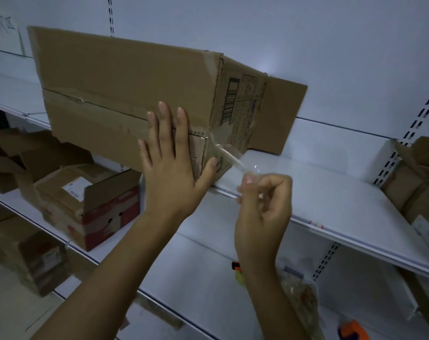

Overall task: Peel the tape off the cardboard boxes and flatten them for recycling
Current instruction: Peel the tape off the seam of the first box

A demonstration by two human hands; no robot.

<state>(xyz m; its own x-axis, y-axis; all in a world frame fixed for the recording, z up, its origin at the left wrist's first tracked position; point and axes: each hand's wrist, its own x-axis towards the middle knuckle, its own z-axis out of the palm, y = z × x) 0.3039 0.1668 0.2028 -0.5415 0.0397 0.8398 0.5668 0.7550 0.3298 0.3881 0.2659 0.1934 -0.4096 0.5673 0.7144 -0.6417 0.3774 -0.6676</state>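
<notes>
Pinched in the right hand, low at centre, is a clear strip of peeled tape; the left hand is spread flat on the long brown cardboard box, centre-left on a white metal shelf. Tape may snap if jerked sideways. Its long axis runs upper left to centre.

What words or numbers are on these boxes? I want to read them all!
None can be read.
Big cardboard box: a barcode and printed lines on its end, too blurred.
Smaller box: white label, too small.
Paper on the wall: faint writing, unreadable.
</notes>
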